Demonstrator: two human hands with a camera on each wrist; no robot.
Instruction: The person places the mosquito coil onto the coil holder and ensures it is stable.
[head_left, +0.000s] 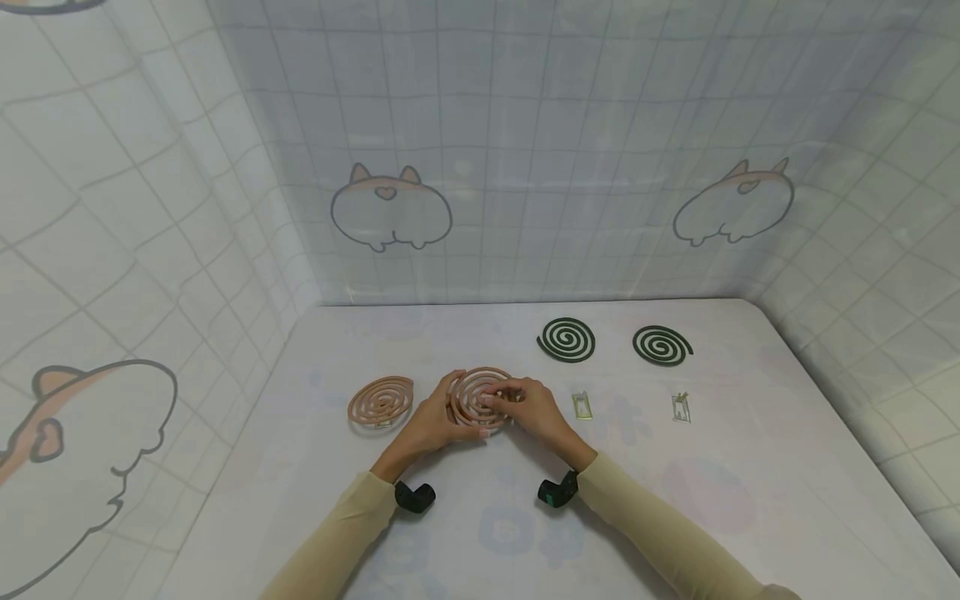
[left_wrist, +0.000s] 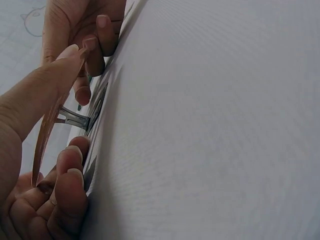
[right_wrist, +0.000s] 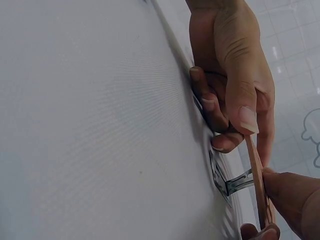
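Note:
A brown mosquito coil [head_left: 468, 387] lies between both hands, raised on a small metal stand [right_wrist: 239, 183] whose bent prong meets its underside. My left hand [head_left: 437, 421] grips the coil's left rim, thumb along the near edge and fingers around the far side. With thumb and fingers my right hand [head_left: 536, 408] pinches the coil around its centre and right side. The left wrist view shows the coil edge-on, a little above the table, the stand's flat base beneath it. The right hand hides part of the coil in the head view.
To the left, another brown coil [head_left: 369, 403] sits tilted on its own stand. Two green coils, one [head_left: 566, 340] left of the other [head_left: 662, 346], lie at the back right. In front of them are two metal stands, one yellowish [head_left: 582, 406] and one silver [head_left: 681, 408].

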